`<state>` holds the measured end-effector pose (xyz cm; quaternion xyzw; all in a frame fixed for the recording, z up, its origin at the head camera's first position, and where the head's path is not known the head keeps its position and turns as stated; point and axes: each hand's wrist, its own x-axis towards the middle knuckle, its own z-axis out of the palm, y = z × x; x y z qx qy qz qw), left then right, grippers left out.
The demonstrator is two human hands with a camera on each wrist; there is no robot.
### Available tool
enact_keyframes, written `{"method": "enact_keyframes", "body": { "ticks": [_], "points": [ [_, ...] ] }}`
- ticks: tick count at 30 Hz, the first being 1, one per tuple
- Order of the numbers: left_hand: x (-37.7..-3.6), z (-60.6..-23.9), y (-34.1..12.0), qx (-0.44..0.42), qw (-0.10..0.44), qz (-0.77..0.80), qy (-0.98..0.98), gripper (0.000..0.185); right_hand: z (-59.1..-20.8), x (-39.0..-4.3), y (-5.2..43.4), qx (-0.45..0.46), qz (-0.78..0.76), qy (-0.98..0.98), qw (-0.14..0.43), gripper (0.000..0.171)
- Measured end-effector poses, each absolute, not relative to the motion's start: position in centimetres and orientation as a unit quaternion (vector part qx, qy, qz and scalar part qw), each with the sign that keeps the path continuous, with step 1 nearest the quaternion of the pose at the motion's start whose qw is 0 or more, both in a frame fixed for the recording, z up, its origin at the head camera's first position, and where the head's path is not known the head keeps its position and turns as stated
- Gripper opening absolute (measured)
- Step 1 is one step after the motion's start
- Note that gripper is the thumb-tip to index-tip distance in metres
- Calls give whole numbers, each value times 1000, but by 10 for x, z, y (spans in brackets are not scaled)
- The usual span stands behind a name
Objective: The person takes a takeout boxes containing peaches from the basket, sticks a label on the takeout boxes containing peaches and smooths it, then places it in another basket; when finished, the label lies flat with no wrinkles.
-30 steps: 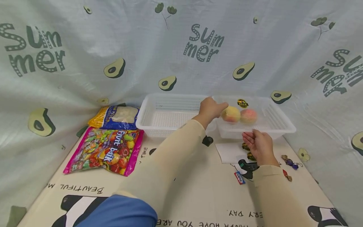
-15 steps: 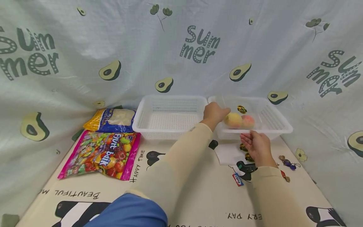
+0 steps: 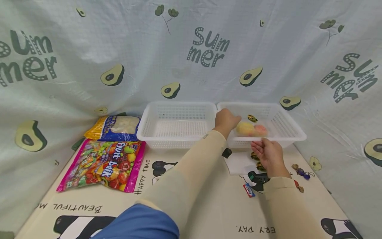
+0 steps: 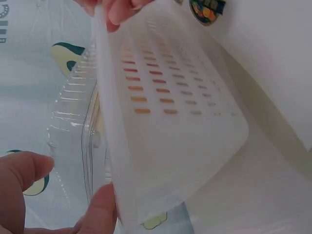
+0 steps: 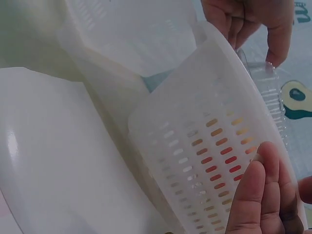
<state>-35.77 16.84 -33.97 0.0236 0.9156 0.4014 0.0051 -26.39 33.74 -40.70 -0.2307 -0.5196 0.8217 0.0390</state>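
Observation:
A clear plastic box [image 3: 252, 128] with two peaches inside sits low in the right white basket [image 3: 293, 131]. My left hand [image 3: 225, 120] grips the box's left end over the basket's rim; in the left wrist view its thumb and fingers [image 4: 29, 180] curl by the clear box [image 4: 73, 131] beside the basket's wall [image 4: 170, 122]. My right hand [image 3: 266, 152] is at the basket's near side, with straight fingers [image 5: 263, 195] lying against the perforated wall [image 5: 204, 141].
An empty white basket [image 3: 176, 124] stands just left of the right one. Further left lie a pink fruit-candy bag [image 3: 102, 166] and a blue and yellow bag [image 3: 114, 127]. A white paper [image 3: 240, 164], a black object [image 3: 258, 177] and small wrapped sweets [image 3: 301, 171] lie near my right wrist.
The clear box with the peaches has gone down from above the rim into the right basket. Both hands came down with it.

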Motion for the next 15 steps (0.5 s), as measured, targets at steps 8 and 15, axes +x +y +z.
{"method": "enact_keyframes", "body": {
  "ticks": [8, 15],
  "points": [
    [-351, -331, 180, -14, 76, 492, 867, 54, -409, -264, 337, -227, 823, -519, 40, 31],
    [-353, -330, 185, -42, 138, 599, 788, 58, -410, -264, 339, -223, 824, -520, 42, 35]
  ]
}}
